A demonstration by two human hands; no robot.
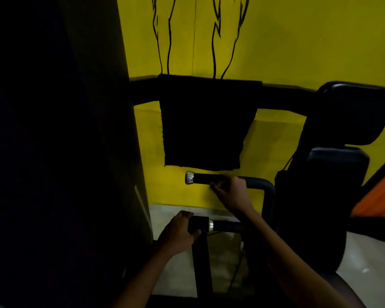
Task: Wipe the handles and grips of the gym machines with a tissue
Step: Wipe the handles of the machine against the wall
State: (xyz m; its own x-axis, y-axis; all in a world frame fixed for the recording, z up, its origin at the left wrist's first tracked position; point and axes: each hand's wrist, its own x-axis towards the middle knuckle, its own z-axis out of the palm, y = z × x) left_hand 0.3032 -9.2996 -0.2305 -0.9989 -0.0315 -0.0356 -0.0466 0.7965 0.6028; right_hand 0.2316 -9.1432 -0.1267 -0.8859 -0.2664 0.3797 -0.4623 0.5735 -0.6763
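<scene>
From the head camera we look down in dim light at a gym machine against a yellow wall [298, 41], with two short handles pointing left. Our right hand [229, 192] curls around the upper handle [203, 178], partway along its black grip and short of the silver end cap [189, 177]; our left hand [179, 232] wraps the end of the lower handle [222, 226], just left of its silver ring. We cannot make out a tissue in either hand: it may be bunched under the fingers, but the frame is too dark to tell. A black cloth [207, 123] hangs over the bar above. We judge the wiping to be mid-course at best, with both grips in hand and any other machines left to do.
</scene>
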